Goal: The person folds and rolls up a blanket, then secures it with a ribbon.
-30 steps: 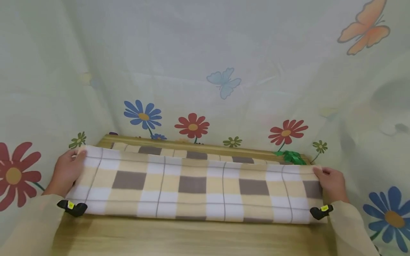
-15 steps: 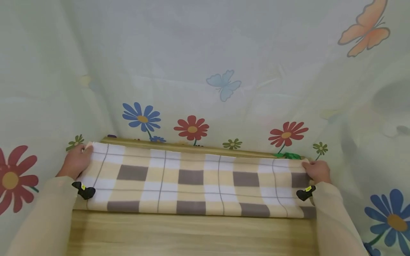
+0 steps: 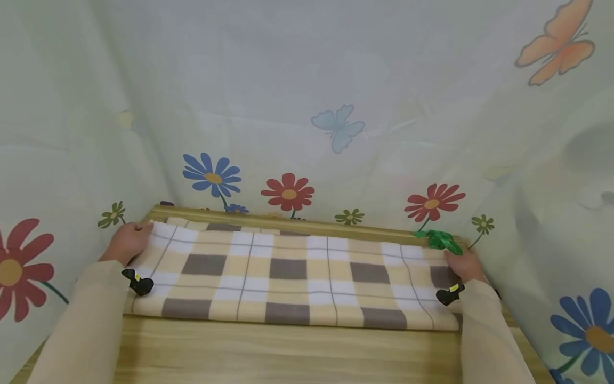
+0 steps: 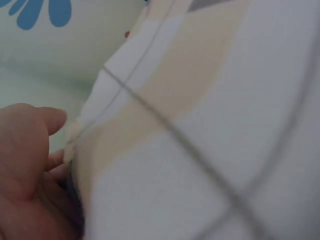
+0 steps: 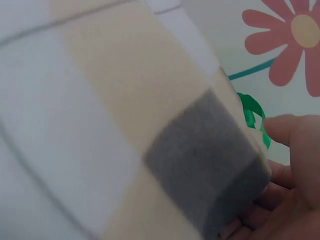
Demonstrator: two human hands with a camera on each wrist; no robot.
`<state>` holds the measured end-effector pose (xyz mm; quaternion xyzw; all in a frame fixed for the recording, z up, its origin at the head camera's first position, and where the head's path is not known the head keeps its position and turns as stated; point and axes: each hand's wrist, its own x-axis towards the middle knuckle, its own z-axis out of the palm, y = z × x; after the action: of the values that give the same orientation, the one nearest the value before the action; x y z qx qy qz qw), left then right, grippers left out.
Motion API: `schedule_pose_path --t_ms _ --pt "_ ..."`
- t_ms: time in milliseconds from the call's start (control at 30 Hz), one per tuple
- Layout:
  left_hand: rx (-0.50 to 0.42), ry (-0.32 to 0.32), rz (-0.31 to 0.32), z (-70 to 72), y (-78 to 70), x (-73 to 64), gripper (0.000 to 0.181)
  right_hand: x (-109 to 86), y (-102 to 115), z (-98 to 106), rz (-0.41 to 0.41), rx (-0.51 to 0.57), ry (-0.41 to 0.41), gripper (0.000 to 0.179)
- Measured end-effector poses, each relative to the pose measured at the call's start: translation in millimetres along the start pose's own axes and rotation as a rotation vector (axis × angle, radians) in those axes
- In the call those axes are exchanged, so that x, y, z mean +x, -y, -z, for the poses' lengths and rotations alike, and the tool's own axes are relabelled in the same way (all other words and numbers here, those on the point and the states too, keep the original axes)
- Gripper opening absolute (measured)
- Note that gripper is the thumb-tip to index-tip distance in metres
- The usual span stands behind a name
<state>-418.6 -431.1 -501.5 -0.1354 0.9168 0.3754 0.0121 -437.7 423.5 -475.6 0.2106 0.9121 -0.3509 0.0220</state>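
A checked blanket (image 3: pixel 288 277) in white, cream and grey-brown lies folded in a long strip on a wooden surface. At its far left corner is my left hand (image 3: pixel 128 242). The left wrist view shows the curled fingers (image 4: pixel 56 160) at the blanket's edge, with the thumb just off the cloth. My right hand (image 3: pixel 467 264) is at the far right corner. Its fingers (image 5: pixel 277 175) curl under the grey patch in the right wrist view, while the thumb points toward the edge. Part of both hands' fingers is hidden by the cloth.
The wooden surface (image 3: pixel 288 354) shows in front of the blanket. A crumpled green strip (image 3: pixel 438 241) lies by the far right corner. Pale sheeting (image 3: pixel 264 80) printed with flowers and butterflies rises behind and on both sides.
Both hands have moved inward with the blanket's ends. Its far edge rose over the back layer, then came lower, so part of that layer shows again. The green strip is more exposed than half a second ago.
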Motion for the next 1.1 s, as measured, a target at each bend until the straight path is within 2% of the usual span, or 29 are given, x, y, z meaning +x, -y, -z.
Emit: schedule_pose_path --t_ms 67,133,200,300,467,533,633,733,800,900,1000,1100 --pt "0.011 0.057 0.006 3.3 5.3 -1.2 0.068 0.1 -5.1 2.3 0.012 -0.024 0.046 0.069" --pt "0.027 0.068 -0.012 6.6 7.7 -2.1 0.060 -1.1 -8.3 5.7 0.023 -0.026 0.057 0.062" --pt "0.035 0.025 -0.054 9.5 6.2 -2.5 0.055 -3.0 -9.4 8.5 0.017 0.012 0.032 0.055" --pt "0.044 -0.071 -0.084 11.9 -0.2 -0.5 0.057 -7.7 -9.0 10.9 -0.005 0.086 -0.022 0.053" --pt "-0.028 -0.149 -0.046 5.3 -11.4 7.4 0.059 -11.6 -7.0 7.5 -0.026 0.117 -0.086 0.053" --pt "-0.033 -0.157 -0.023 -0.4 -12.1 8.1 0.059 -10.2 -7.8 1.9 -0.036 0.104 -0.112 0.054" --pt "-0.013 -0.118 0.020 -7.2 -9.7 5.1 0.059 -8.2 -9.3 -6.4 -0.050 0.098 -0.136 0.053" --pt "0.017 -0.092 -0.001 -9.1 -5.0 2.2 0.057 -8.2 -9.7 -8.2 -0.016 0.106 -0.150 0.052" --pt "0.027 -0.126 -0.045 -9.3 -1.2 2.1 0.052 -8.9 -9.3 -6.0 -0.003 0.132 -0.166 0.052" --pt "0.013 -0.211 -0.094 -8.9 3.7 4.3 0.047 -10.7 -8.6 -1.9 0.000 0.184 -0.202 0.052" --pt "-0.029 -0.265 -0.095 -9.7 5.0 7.8 0.047 -12.7 -8.8 0.2 -0.031 0.210 -0.227 0.052" --pt "-0.064 -0.258 -0.072 -12.4 4.0 10.6 0.051 -12.4 -11.0 -1.5 -0.056 0.202 -0.219 0.052"
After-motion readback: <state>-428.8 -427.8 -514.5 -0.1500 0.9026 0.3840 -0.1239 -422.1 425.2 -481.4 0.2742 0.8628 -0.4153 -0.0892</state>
